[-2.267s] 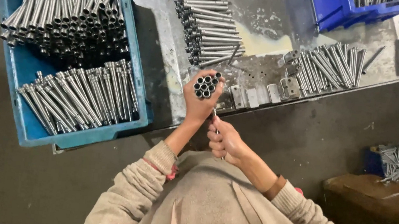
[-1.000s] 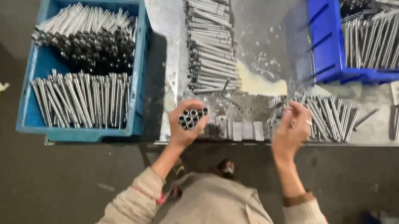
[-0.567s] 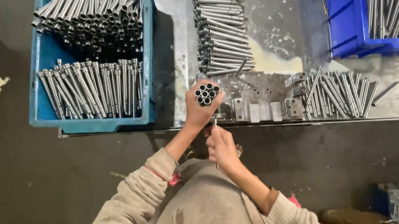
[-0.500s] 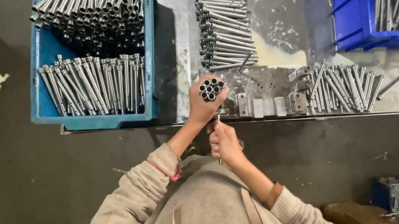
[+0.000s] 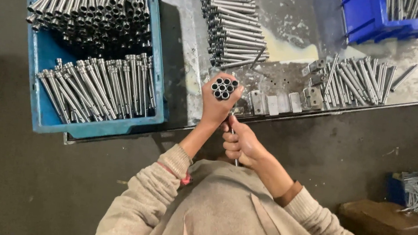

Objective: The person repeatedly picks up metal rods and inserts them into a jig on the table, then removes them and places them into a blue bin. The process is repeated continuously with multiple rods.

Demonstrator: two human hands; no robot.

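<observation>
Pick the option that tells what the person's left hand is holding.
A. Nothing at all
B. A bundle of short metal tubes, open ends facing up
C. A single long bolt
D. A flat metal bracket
B: the left hand is closed round a bundle of metal tubes whose round open ends face the camera, above the edge of the workbench.

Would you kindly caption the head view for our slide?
Left hand grips a bundle of short steel tubes; right hand holds a thin metal rod beneath.
</observation>
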